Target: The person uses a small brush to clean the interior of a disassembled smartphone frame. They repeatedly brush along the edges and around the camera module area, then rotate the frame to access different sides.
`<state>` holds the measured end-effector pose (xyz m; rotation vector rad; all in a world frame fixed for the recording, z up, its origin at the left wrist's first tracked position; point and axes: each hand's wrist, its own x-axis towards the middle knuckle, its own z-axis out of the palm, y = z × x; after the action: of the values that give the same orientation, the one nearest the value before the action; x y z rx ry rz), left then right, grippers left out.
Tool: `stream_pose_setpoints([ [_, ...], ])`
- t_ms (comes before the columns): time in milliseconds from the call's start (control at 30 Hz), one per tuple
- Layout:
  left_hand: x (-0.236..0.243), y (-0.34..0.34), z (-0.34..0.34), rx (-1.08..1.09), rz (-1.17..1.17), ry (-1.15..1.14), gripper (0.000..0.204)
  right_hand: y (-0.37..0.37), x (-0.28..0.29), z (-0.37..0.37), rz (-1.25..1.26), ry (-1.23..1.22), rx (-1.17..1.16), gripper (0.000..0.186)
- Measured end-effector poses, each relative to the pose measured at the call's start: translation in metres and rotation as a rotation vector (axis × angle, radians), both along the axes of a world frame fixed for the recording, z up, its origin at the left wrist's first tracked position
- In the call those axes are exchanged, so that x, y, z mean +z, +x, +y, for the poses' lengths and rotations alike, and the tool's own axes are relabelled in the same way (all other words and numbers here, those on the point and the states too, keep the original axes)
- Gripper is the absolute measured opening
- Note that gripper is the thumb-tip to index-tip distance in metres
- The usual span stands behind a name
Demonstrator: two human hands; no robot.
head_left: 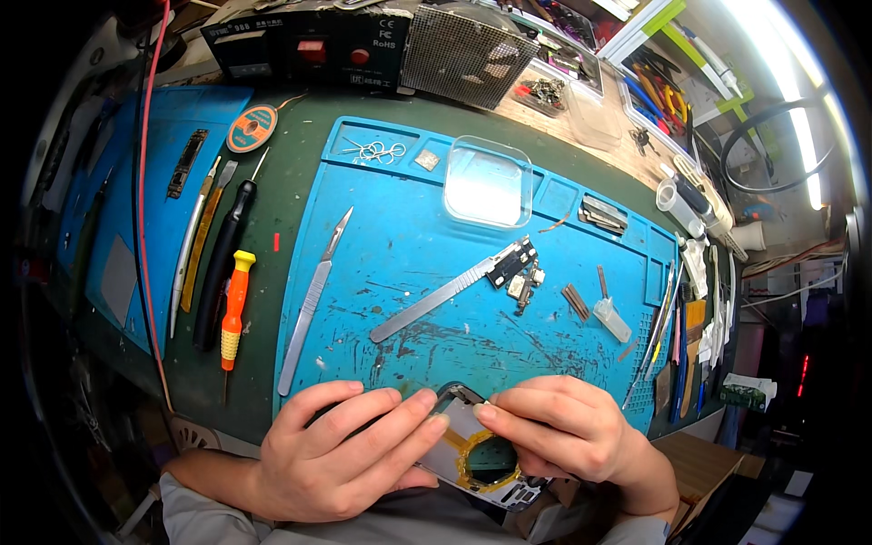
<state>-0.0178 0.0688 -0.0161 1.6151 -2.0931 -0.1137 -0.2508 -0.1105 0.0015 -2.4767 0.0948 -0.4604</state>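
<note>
Head view: a phone frame (477, 454) is gripped at the near edge of the blue mat (409, 245), clamped by left hand (350, 450) and right hand (568, 427) fingers

A silver phone frame (459, 454) ringed with yellow-gold tape sits between the hands, above them a bright blue mat (436, 272) marked with dark scuffs on a dark green worktop (272, 173), and to their upper left an orange-and-yellow-handled screwdriver (234, 304) beside a black one (222, 263).
</note>
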Motion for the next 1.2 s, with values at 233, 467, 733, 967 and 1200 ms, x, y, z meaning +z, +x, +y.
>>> stream_pose_setpoints([
  [233,-0.002,0.000,0.002,0.007,0.051,-0.006,0.048,-0.009,-0.002,-0.007,-0.071,0.180,-0.029,0.047],
  [467,-0.003,-0.002,0.002,-0.006,0.076,-0.049,0.045,-0.024,0.008,0.007,-0.014,-0.021,-0.219,0.047],
  [733,-0.006,-0.029,0.011,-0.120,-0.114,-0.160,0.034,-0.026,0.010,0.035,0.000,-0.051,-0.294,0.066],
  [967,-0.014,-0.020,0.010,-0.116,-0.113,-0.225,0.040,-0.040,0.018,0.053,0.004,0.271,-0.330,0.060],
  [1200,-0.012,-0.009,0.009,-0.163,-0.073,-0.199,0.042,-0.038,0.014,0.051,-0.010,-0.068,-0.283,0.052],
])
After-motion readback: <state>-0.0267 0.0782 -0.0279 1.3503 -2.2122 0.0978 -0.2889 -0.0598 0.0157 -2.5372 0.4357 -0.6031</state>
